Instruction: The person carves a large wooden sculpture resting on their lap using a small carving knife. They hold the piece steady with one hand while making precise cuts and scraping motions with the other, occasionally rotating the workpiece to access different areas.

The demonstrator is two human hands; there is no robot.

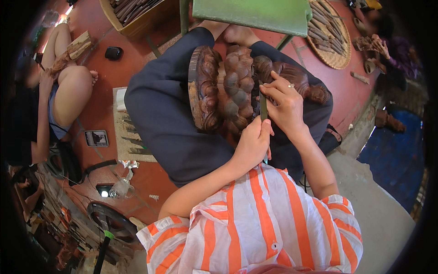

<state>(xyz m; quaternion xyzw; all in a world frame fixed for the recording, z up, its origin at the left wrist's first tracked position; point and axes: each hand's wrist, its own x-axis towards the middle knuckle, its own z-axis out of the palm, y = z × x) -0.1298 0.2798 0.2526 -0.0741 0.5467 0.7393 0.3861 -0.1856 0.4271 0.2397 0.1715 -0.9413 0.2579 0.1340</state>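
Across my lap lies a dark brown carved wooden statue [239, 82], with its round base toward the left and its small head toward the right. Rounded, petal-like lumps cover its middle. My left hand [253, 142] is closed round the near end of a narrow flat metal carving tool [263, 106]; a teal bit shows below the fist. My right hand [284, 98], with a ring on one finger, grips the tool's far part and rests fingers against the statue. The tool's tip lies at the carving, partly hidden by the fingers, so its exact shape cannot be made out.
A green plastic stool [251, 17] stands just beyond my feet. A board [130, 132] with several tools lies left, beside a phone [96, 138] and a black case [113, 53]. A round basket [329, 34] of wooden pieces sits far right. Other people work at both sides.
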